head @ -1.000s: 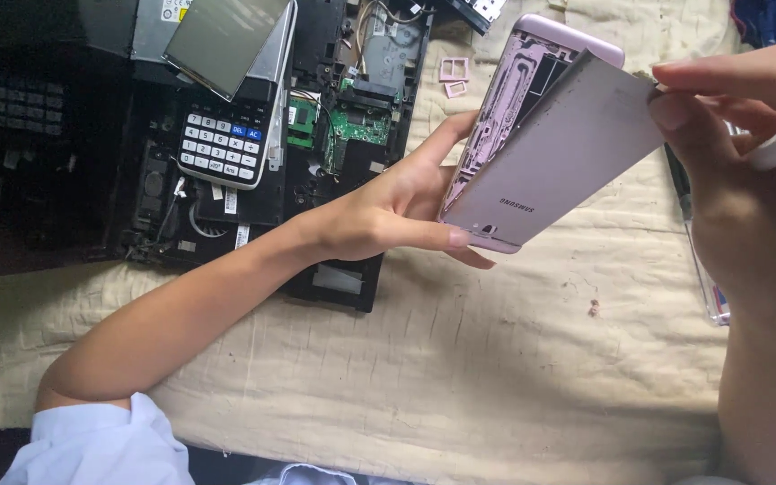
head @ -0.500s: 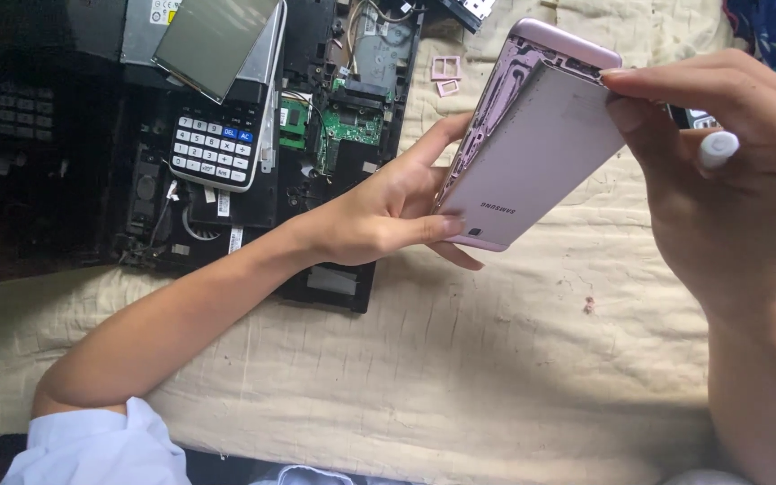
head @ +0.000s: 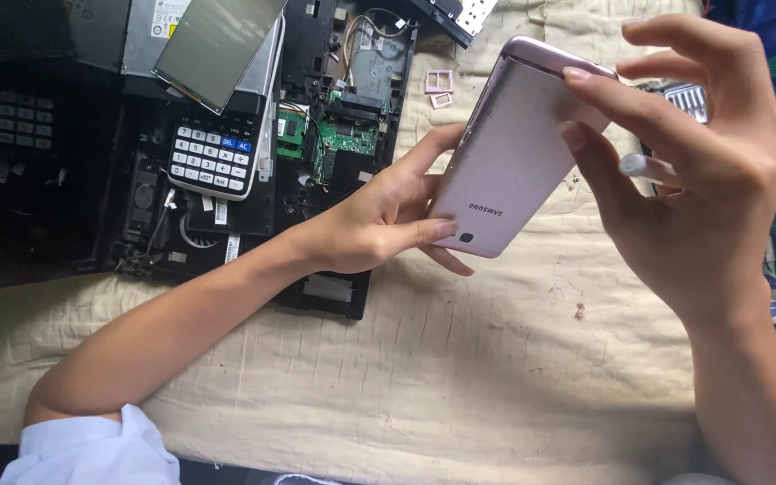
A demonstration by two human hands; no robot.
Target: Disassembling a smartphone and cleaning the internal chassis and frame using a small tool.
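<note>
Both hands are on a pink metal-backed smartphone [head: 512, 157], held up off the cream quilted cloth [head: 460, 377] with its back facing the camera and its top end tilted up and away. The left hand [head: 379, 220] has it by the lower end, thumb along the bottom edge and fingers curled round the left side, so that's a proper closed grip on the phone. The right hand [head: 702, 180] comes in from the right with its fingers spread, two fingertips pressing on the upper part of the back panel, and there's a thin white stick-like tool [head: 644, 166] tucked between its fingers, so it's touching the phone more than clamping it. To the left, on the cloth, sits a black opened-up laptop base [head: 316, 153] with a green circuit board [head: 334, 144] showing, and a black calculator with white keys [head: 213, 162] lies on top of it. A greyish flat screen panel [head: 217, 40] leans over the top of the calculator. Two small pink tray frames [head: 439, 85] lie on the cloth just beside the phone's upper left.
</note>
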